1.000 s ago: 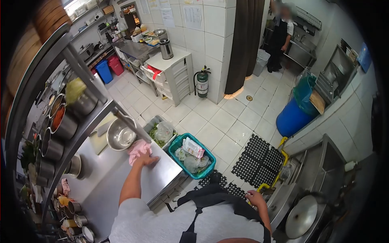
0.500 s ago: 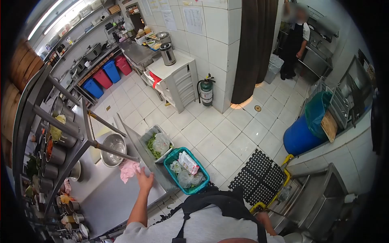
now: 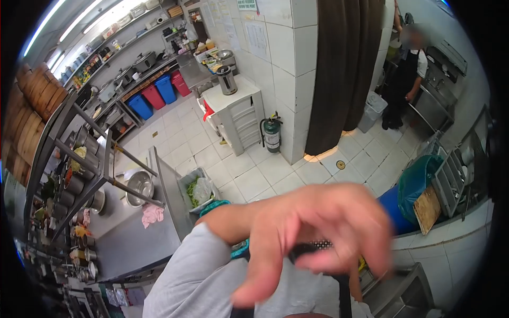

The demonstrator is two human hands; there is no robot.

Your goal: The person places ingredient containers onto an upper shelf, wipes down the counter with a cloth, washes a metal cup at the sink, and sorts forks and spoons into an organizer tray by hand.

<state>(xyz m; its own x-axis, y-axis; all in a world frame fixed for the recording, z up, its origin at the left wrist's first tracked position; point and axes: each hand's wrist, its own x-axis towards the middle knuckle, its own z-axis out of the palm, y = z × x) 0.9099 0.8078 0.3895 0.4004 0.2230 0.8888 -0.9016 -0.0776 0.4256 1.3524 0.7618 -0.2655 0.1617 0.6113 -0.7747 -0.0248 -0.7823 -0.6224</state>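
Note:
My left hand is raised close to the camera, blurred at the edges. Its fingers are bent but apart, and nothing shows between them. Of my right hand only a strip of wrist or forearm appears low down, beside the steel sink; its fingers are hidden. On the steel counter at left lies a crumpled pink cloth, with no hand on it. Just behind the cloth stands a metal bowl.
Metal pots line the rack at left. A crate of greens stands beside the counter, near a mostly covered teal basket. At right are a blue bin and a sink. Another person stands at the back right.
My left hand has left the pink cloth and risen rightward in front of the camera. The cloth stays on the counter. The view has shifted slightly.

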